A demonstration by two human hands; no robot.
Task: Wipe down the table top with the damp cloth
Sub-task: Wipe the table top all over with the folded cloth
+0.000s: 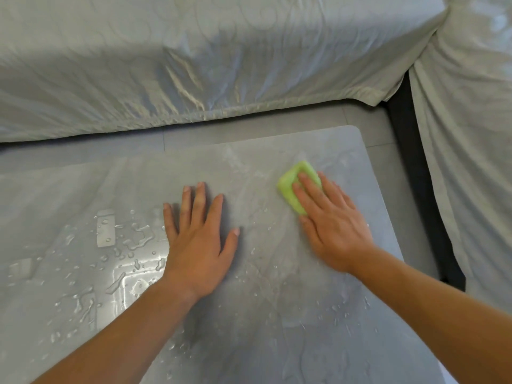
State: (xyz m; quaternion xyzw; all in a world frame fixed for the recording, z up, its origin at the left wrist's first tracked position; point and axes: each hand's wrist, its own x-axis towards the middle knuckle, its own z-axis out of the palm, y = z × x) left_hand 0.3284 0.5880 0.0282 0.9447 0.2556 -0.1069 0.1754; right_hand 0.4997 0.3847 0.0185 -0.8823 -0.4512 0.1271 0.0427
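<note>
Two bare hands are laid flat on the grey table top [277, 314]. The right hand [332, 223], right of centre in the frame, is pressed palm-down with fingers extended over a green cloth [291, 184], which is folded into a compact pad and half covered by the fingers. The pad's long axis is slanted from upper right to lower left, near the table's upper-right corner. The left hand [198, 239] is spread flat at centre, well apart from the cloth. Water droplets [133, 245] are scattered at lower left. A covered sofa [194, 65] is seen across the top.
</note>
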